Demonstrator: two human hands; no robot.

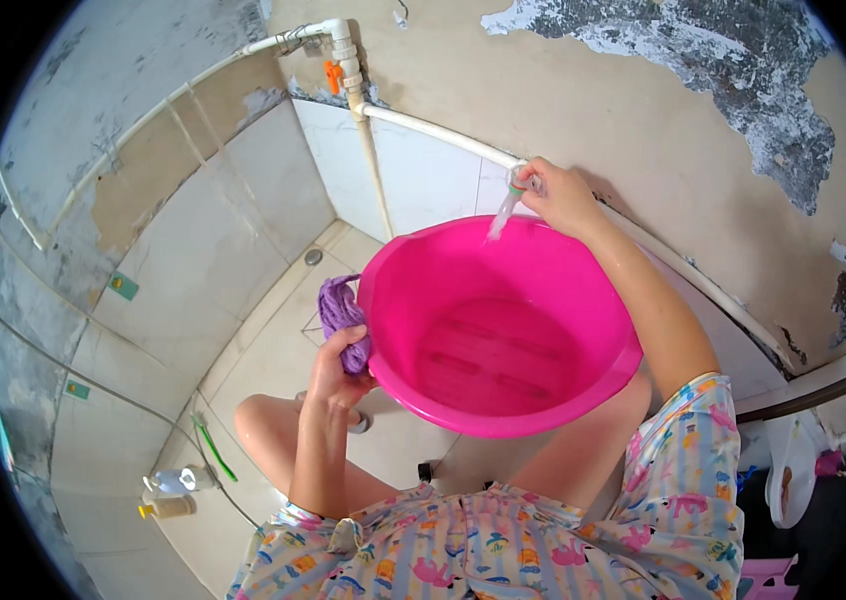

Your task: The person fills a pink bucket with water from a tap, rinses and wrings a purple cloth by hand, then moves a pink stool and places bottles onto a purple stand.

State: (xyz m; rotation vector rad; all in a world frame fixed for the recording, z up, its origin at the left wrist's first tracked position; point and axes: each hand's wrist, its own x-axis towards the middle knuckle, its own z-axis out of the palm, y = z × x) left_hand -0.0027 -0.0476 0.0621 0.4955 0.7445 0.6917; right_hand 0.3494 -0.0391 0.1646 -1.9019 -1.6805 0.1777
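A big pink basin (503, 265) is in front of me, tilted slightly, between my bent knees. My left hand (335, 372) is closed round a bunched purple cloth (339, 305) at the basin's left rim, and its fingers seem to touch the rim too. At the far rim, my right hand (555, 195) grips the tap (516, 180) on the wall pipe. From the tap's mouth a whitish stream of water (503, 218) runs into the basin. Ridges show on the basin's floor; how much water lies over them, I cannot tell.
White pipes (433, 130) with an orange valve handle (333, 76) run along the walls. On the tiled floor at left are a green brush (213, 450) and bottles (171, 507). A floor drain (314, 257) lies near the corner. White slippers (793, 475) are at the right.
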